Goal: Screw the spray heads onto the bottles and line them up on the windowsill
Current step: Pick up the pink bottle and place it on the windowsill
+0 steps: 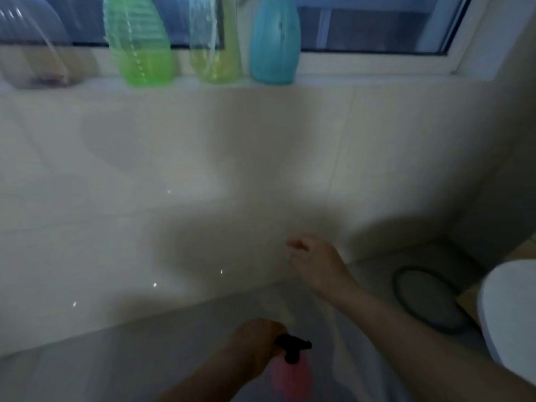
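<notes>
Bottles stand in a row on the windowsill: a clear one at far left, then a green bottle, a yellow-green bottle and a teal bottle, their tops out of view. Low in the blurred view, the left hand grips the black spray head on a pink bottle. The right hand hangs above it, fingers loosely curled, holding nothing.

left grip: bare, no glove | right grip: bare | forearms: bare, sleeveless in view
</notes>
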### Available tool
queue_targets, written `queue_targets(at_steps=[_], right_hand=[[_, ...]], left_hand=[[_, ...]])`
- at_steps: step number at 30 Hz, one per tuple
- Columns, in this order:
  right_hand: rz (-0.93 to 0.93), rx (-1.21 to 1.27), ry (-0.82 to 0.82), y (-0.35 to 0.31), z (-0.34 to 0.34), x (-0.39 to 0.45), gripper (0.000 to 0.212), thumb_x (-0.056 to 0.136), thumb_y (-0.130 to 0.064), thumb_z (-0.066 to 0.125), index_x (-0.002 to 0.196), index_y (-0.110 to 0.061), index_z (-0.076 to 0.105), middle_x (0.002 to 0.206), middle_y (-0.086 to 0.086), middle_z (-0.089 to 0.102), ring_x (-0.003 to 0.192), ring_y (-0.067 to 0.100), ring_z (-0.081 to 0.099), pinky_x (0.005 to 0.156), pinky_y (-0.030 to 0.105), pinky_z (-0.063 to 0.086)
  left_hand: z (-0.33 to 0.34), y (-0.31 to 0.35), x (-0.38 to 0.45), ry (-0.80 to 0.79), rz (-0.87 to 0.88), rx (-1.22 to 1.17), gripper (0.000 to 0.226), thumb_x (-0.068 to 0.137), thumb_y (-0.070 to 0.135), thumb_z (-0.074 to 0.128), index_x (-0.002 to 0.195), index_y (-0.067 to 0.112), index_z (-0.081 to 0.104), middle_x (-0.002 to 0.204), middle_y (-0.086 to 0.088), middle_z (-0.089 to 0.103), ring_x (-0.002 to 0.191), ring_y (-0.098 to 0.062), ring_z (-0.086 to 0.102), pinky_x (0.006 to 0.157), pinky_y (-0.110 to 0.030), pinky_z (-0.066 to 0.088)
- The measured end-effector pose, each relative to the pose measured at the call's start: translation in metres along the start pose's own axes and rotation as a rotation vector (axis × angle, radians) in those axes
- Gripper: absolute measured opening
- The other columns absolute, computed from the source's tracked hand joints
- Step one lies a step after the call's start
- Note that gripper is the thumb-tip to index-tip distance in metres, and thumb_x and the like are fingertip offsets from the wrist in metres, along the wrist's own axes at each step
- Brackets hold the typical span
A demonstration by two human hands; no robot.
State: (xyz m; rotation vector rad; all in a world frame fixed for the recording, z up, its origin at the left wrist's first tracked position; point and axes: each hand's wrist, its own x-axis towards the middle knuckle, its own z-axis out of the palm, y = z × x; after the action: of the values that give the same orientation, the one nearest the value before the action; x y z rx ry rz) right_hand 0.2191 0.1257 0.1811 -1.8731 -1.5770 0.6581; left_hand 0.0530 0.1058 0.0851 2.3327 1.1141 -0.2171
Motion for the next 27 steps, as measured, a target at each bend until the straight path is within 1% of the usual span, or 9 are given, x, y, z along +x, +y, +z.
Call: queue_targets(at_steps=[4,6,10,13,16,20,22,24,27], right_hand=[[0.143,0.213,0.065,0.004,-0.028,0.006,0.010,0.079,-0.026,0.067,0.084,-0.026,0.076,0.087,-0.012,0.070,0.092,0.008,0.068,0.075,0.019,0.046],[0.130,0.328,0.052,-0.010,-0.044,0.005,0.026,0.054,-0.050,0.064,0.071,-0.034,0.075,0.075,-0.020,0.072,0.077,-0.007,0.066,0.068,0.012,0.048],[-0.039,0.326,-0.103,-0.053,-0.054,0.010,0.066,0.064,-0.043,0.075,0.124,-0.047,0.048,0.125,-0.018,0.061,0.112,-0.001,0.060,0.095,0.022,0.051],[-0.178,0.437,0.087,-0.098,-0.076,0.026,0.065,0.072,-0.019,0.086,0.124,-0.039,0.051,0.122,-0.015,0.062,0.102,-0.004,0.064,0.085,0.022,0.057],[-0.285,0.491,0.262,-0.143,-0.112,0.033,0.079,0.061,-0.020,0.094,0.123,-0.041,0.049,0.121,-0.011,0.058,0.103,0.008,0.063,0.084,0.042,0.060],[-0.412,0.575,0.340,-0.175,-0.160,0.046,0.079,0.061,-0.020,0.093,0.119,-0.044,0.044,0.111,-0.015,0.055,0.093,0.007,0.063,0.056,0.023,0.058],[-0.411,0.544,0.403,-0.182,-0.183,0.060,0.089,0.057,-0.031,0.095,0.128,-0.041,0.043,0.115,-0.011,0.055,0.098,0.013,0.062,0.060,0.028,0.060],[-0.376,0.500,0.464,-0.184,-0.207,0.081,0.096,0.053,-0.041,0.092,0.135,-0.037,0.043,0.119,-0.010,0.055,0.102,0.014,0.061,0.066,0.033,0.060],[-0.312,0.451,0.548,-0.185,-0.248,0.116,0.087,0.065,-0.033,0.089,0.140,-0.027,0.044,0.123,-0.003,0.058,0.105,0.019,0.060,0.076,0.032,0.054]], left_hand=[[-0.138,0.012,0.002,0.321,0.029,-0.143,0.024,0.091,0.037,0.064,0.109,0.022,0.065,0.104,0.000,0.067,0.095,-0.018,0.061,0.075,-0.030,0.045],[-0.201,0.025,-0.007,0.465,0.038,-0.197,0.022,0.092,0.037,0.065,0.103,0.017,0.065,0.093,0.000,0.064,0.079,-0.014,0.056,0.063,-0.028,0.041],[-0.296,0.059,-0.030,0.663,0.101,-0.440,0.013,0.090,0.031,0.069,0.084,0.021,0.064,0.076,0.002,0.070,0.065,-0.009,0.061,0.059,-0.026,0.048],[-0.342,0.090,-0.044,0.743,0.179,-0.606,0.009,0.090,0.026,0.070,0.080,0.027,0.068,0.078,0.003,0.073,0.074,-0.012,0.069,0.075,-0.034,0.060],[-0.379,0.120,-0.056,0.797,0.278,-0.697,0.004,0.091,0.025,0.069,0.088,0.028,0.070,0.087,0.005,0.075,0.083,-0.009,0.072,0.079,-0.028,0.060],[-0.421,0.157,-0.057,0.921,0.330,-0.831,0.016,0.089,0.027,0.072,0.094,0.012,0.070,0.087,-0.005,0.074,0.083,-0.018,0.073,0.083,-0.037,0.062],[-0.436,0.172,-0.057,0.971,0.375,-0.873,0.024,0.088,0.029,0.074,0.100,0.009,0.070,0.094,-0.009,0.075,0.091,-0.024,0.072,0.087,-0.045,0.060],[-0.447,0.183,-0.056,0.990,0.378,-0.846,0.051,0.087,0.034,0.075,0.129,0.011,0.058,0.121,-0.004,0.068,0.107,-0.022,0.066,0.095,-0.040,0.055],[-0.446,0.182,-0.048,1.089,0.344,-0.733,0.074,0.089,0.030,0.072,0.151,0.020,0.032,0.147,-0.002,0.047,0.131,-0.019,0.049,0.107,-0.038,0.044]])
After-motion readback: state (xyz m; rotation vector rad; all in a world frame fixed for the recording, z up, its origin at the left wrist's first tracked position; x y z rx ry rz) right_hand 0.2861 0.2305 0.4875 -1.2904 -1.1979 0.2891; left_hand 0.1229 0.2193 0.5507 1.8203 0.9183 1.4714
